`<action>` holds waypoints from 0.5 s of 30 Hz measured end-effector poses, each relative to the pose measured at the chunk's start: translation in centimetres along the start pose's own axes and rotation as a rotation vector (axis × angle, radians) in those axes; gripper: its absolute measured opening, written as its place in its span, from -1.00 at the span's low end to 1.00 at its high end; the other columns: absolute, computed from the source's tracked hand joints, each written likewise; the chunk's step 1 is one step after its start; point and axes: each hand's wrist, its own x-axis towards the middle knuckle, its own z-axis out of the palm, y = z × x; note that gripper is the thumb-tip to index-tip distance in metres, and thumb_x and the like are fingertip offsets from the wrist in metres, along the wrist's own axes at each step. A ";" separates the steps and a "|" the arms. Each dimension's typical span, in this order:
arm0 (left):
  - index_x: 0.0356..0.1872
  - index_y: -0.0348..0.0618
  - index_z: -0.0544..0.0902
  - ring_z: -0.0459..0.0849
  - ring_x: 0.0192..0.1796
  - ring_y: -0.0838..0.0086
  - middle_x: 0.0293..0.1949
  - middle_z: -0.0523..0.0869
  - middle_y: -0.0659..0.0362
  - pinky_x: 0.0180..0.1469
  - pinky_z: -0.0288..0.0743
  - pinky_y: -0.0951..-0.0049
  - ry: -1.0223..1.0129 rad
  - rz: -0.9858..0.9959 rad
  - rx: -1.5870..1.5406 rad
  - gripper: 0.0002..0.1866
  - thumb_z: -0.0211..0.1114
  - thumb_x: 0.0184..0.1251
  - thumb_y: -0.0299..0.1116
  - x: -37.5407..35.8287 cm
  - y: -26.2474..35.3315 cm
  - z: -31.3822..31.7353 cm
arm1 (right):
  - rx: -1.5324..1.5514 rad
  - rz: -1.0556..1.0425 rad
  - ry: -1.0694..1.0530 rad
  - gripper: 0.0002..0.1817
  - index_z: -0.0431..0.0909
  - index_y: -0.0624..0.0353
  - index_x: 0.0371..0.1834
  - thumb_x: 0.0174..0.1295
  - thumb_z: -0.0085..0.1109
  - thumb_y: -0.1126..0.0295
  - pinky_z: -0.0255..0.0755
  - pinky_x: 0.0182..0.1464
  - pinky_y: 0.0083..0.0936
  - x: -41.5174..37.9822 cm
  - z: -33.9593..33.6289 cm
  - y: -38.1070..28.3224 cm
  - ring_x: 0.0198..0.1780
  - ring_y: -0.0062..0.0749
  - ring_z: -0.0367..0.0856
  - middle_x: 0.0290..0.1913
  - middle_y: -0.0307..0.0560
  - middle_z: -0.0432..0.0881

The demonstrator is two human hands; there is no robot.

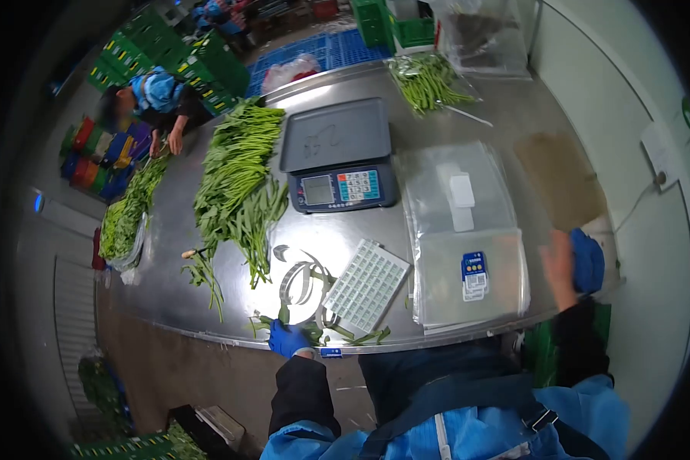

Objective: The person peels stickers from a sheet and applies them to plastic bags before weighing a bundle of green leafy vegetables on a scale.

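My left hand (289, 339), in a blue glove, is at the table's front edge by loose green leaves (264, 325); its fingers are not clear enough to read. Bare and blurred, my right hand (561, 268) is over the right side of the table, beside a blue object (587, 261). Between my hands lie a white sheet of labels (366, 287) and a stack of clear plastic bags (468, 230) with a blue label card (474, 276) on top. A curled strip (303, 284) rests left of the label sheet.
A grey scale (337, 153) stands mid-table. Long green stems (241, 169) are heaped left of it, with a knife (194, 253) nearby. Bagged greens (429, 83) lie at the back. At the far left, another person (157, 92) reaches toward more greens (130, 211). Green crates (207, 69) are stacked behind.
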 end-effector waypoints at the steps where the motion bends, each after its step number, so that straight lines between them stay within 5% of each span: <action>1: -0.02 -0.12 0.63 0.61 0.00 0.08 0.05 0.66 0.08 0.09 0.38 0.12 -0.018 -0.022 -0.004 -0.63 0.22 0.12 -0.30 0.3 0.0 0.1 | 0.164 -0.051 -0.198 -0.53 0.44 0.24 0.16 0.13 0.22 0.48 0.22 0.33 -0.24 -0.5 3.8 -1.2 0.26 0.04 0.38 0.15 0.13 0.49; 2: -0.03 -0.13 0.63 0.61 0.00 0.08 0.05 0.67 0.08 0.09 0.38 0.12 -0.035 -0.048 -0.005 -0.64 0.22 0.12 -0.31 0.4 0.0 0.3 | 0.288 -0.263 -0.187 -0.55 0.45 0.23 0.14 0.15 0.23 0.44 0.23 0.32 -0.25 -2.3 6.6 -3.5 0.25 0.02 0.38 0.15 0.11 0.47; 5: -0.03 -0.12 0.65 0.61 -0.01 0.06 0.01 0.68 0.06 0.06 0.40 0.12 -0.034 -0.027 -0.030 -0.65 0.22 0.11 -0.33 0.2 0.0 0.3 | 0.391 -0.385 -0.459 -0.49 0.47 0.19 0.15 0.15 0.31 0.24 0.27 0.30 -0.24 -3.6 10.0 -15.0 0.23 0.03 0.38 0.13 0.08 0.49; 7: -0.08 -0.14 0.65 0.62 -0.05 0.05 -0.05 0.69 0.04 0.02 0.41 0.10 0.013 -0.009 -0.024 -0.66 0.21 0.09 -0.34 0.2 0.1 -0.1 | 0.521 -0.338 -0.500 -0.50 0.47 0.20 0.14 0.16 0.30 0.23 0.30 0.25 -0.23 -3.7 14.1 -18.8 0.24 0.03 0.37 0.13 0.09 0.49; 10: -0.17 -0.14 0.65 0.64 -0.16 0.03 -0.16 0.70 0.03 -0.08 0.44 0.06 0.076 0.035 0.007 -0.71 0.20 0.06 -0.33 0.2 0.4 -0.2 | 0.330 -0.350 -0.363 -0.56 0.53 0.25 0.01 0.13 0.32 0.22 0.38 0.13 -0.19 -3.4 19.1 -22.5 0.11 0.03 0.50 0.00 0.10 0.59; 15: -0.40 -0.12 0.59 0.63 -0.32 0.01 -0.37 0.65 0.01 -0.26 0.41 0.04 0.128 0.071 -0.006 -0.87 0.22 0.01 -0.34 0.3 1.4 -1.4 | 0.533 -0.144 -0.618 -0.71 0.57 0.27 -0.22 0.09 0.33 0.30 0.50 -0.19 -0.24 -3.1 23.5 -23.0 -0.30 -0.05 0.66 -0.34 0.10 0.67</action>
